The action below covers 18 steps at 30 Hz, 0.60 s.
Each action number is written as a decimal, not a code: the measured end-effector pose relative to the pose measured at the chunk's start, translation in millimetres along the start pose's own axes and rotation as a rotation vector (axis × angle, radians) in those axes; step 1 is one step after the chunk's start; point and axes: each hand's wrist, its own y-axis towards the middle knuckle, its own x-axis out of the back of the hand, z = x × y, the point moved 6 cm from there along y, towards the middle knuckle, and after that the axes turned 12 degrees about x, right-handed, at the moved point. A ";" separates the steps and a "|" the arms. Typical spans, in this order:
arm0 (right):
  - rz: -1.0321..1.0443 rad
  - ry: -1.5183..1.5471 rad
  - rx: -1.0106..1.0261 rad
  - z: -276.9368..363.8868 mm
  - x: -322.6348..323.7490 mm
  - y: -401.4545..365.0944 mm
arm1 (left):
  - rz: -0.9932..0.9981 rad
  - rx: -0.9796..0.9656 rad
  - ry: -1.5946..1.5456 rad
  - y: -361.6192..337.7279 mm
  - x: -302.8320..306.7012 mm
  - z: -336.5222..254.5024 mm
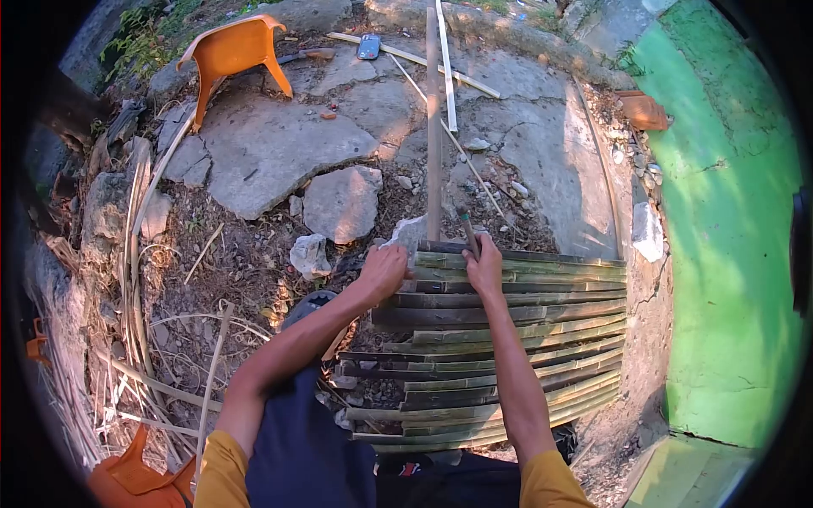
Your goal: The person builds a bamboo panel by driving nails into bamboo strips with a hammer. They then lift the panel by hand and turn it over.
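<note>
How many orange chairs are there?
2 clear ones: an orange plastic chair at top left, and a second orange plastic chair, partly cut off, at bottom left. The small orange piece at the left edge may be another.

Orange chair (233,51), upper left — blue phone (368,46) — green wall (728,212), right

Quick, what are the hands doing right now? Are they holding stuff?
Left hand: curled closed by the ends of the bamboo strips; can't tell if anything is in it.
Right hand: closed around a thin stick.
</note>
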 end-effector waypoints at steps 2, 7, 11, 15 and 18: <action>-0.011 0.085 0.002 3.5 -8.1 -1.6 | -0.002 0.005 0.011 -6.3 3.9 10.1; 0.069 0.104 0.023 15.5 -38.7 2.9 | 0.073 0.096 0.030 -14.9 0.0 44.4; 0.102 0.111 0.058 23.6 -57.3 1.6 | 0.111 0.138 0.036 -25.4 -7.1 61.8; 0.090 0.099 0.054 19.3 -56.2 0.7 | -0.040 0.128 0.007 -32.1 29.0 36.1; 0.125 0.079 0.054 28.9 -55.1 -0.8 | -0.181 0.072 0.006 -33.6 26.7 20.3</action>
